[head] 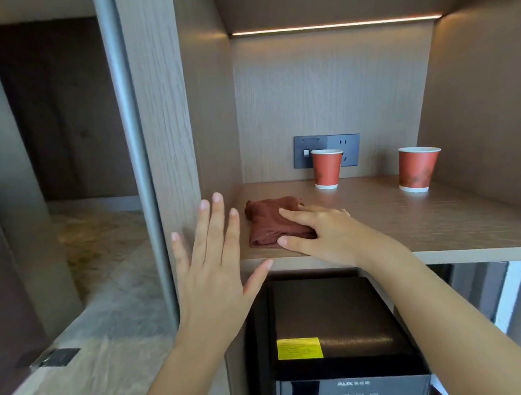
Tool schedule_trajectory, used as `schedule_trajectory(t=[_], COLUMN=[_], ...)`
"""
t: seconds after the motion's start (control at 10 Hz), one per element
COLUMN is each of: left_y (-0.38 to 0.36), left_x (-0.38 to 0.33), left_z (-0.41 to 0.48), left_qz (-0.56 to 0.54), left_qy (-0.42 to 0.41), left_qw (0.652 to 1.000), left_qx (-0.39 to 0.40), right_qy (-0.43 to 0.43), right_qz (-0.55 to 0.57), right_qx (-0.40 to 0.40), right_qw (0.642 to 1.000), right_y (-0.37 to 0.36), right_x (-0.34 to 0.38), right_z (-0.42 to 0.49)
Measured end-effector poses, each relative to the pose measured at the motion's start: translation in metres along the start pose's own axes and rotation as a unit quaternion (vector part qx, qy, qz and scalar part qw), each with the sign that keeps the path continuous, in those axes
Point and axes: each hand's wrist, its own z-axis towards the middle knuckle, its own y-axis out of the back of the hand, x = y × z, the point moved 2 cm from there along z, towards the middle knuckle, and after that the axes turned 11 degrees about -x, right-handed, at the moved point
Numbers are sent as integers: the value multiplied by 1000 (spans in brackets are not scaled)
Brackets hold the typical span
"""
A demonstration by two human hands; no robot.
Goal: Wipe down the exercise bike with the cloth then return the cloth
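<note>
Two hands: both bare and in view, reaching toward a wooden niche.
Left hand [214,260]: raised in front of the niche's left side panel [158,112], back of the hand to the camera. Its fingers [218,217] were straight and spread, holding nothing. The thumb tip was near the shelf's front edge.
Right hand [321,233]: lay flat on the right half of the cloth. Its fingers [296,215] were straight and close together over the top fold. The thumb stretched along the cloth's near edge, and no curl round the fabric was seen.
Cloth [266,221]: brown-red, folded into a loose bundle. It lay on the shelf near the left front corner, just beside the side panel.
Shelf [405,220]: wood-grain, the floor of the niche.
Cups: two red paper cups with white rims stood upright toward the back. The left cup [327,169] stood before the socket panel and the right cup [417,169] near the right wall. They were well apart from each other and from the cloth.
Socket panel [328,142]: grey, on the back wall, partly hidden by the left cup.
Light strip [334,25]: lit along the top of the back wall.
Below the shelf: a black appliance [334,314] with a yellow sticker [299,348] on its top. "AUX" lettering and a row of small icons showed on its front.
Floor [109,326]: pale marbled stone, at left.
</note>
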Motion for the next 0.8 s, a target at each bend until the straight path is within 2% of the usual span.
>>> schedule_trajectory(t=[0.2,0.4,0.6,0.7,0.8], left_y=[2,0,-1,-3,-3], left_x=[10,12,11,9,-3], left_z=[0,1,0,-3,-3], left_qz=[21,26,7,-13,-52], left_qy=[-15,-26,-20,-11,11], left_qw=[1000,999,999,998,997], left_qx=[-10,-34,-41,-59,-52], right_qy=[19,33,5,3,-17], right_qz=[5,-31,-26,-24,-21], right_qx=[15,-19,14,3,-39], right_qw=[1000,999,1000,1000,999], right_y=[-12,-19,-21,-16,-6], right_x=[23,41,39,31,15], right_z=[15,24,19,9,-5])
